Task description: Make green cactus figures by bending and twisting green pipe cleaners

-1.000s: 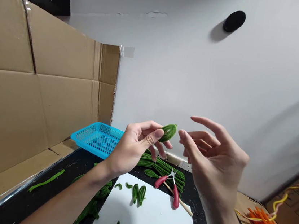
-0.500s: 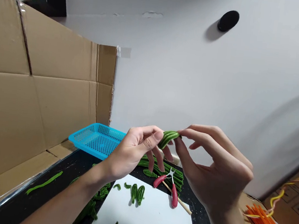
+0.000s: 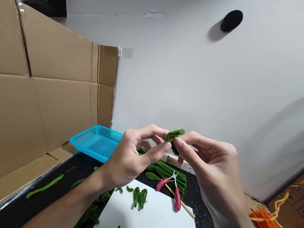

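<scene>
Black worktop [image 3: 47, 199] before white wall [image 3: 200, 83]: green chenille coil [image 3: 175, 134], lately in left hand [image 3: 130, 157] alone, now pinched jointly with right hand [image 3: 211, 171], both fingertip grips narrow.

Both hands — left hand [image 3: 127, 155], right hand [image 3: 211, 173] — pinch a folded green pipe cleaner piece [image 3: 174, 135] above the tabletop [image 3: 47, 201], red-handled pliers [image 3: 172, 188] lying just below.

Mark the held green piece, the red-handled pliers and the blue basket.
green piece [image 3: 174, 133]: head view, upper curved edge.
red-handled pliers [image 3: 177, 200]: head view, nearer red handle.
blue basket [image 3: 100, 144]: head view, bare mesh floor.
</scene>
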The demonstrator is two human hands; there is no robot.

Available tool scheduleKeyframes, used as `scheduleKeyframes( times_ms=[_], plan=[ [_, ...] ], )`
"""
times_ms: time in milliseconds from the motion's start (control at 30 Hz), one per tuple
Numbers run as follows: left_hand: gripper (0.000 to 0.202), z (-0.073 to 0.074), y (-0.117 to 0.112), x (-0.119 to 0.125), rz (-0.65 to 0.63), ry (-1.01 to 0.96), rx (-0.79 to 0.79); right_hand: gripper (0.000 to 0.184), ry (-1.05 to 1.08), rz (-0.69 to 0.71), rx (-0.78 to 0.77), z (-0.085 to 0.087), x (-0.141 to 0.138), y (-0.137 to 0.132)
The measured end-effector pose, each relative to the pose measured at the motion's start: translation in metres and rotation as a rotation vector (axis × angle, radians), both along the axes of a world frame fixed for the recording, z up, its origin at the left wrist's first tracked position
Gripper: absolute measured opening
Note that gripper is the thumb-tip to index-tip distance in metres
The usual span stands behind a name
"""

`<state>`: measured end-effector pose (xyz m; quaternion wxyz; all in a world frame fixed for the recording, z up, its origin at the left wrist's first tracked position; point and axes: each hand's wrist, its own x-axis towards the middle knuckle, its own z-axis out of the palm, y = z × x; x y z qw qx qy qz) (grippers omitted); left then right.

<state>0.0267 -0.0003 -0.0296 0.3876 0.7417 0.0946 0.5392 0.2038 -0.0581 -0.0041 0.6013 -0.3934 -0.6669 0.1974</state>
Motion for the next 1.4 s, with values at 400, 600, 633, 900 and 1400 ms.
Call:
scheduleKeyframes(
  times_ms=[400,600,633,900,1400],
  plan=[
    [0.023,0.0018,-0.0038,0.0009,-0.043,0.032,-0.094,0.004,-0.053,-0.156,0.165,-0.0031,-0.0003,-0.0025],
    [0.032,0.0011,-0.0044,-0.0013,-0.118,0.091,-0.137,0.021,-0.026,-0.091,0.169,-0.0023,0.0011,-0.0028],
    [0.033,0.0009,-0.0041,-0.0016,-0.124,0.100,-0.142,0.019,-0.025,-0.077,0.165,-0.0025,0.0014,-0.0024],
    [0.015,0.0033,-0.0072,-0.0025,-0.016,0.085,-0.056,0.006,-0.032,-0.096,0.134,-0.0062,0.0034,-0.0024],
    [0.008,0.0071,-0.0085,-0.0029,0.095,0.038,-0.086,0.018,0.061,0.121,-0.069,-0.0034,0.0033,-0.0038]
  ],
)
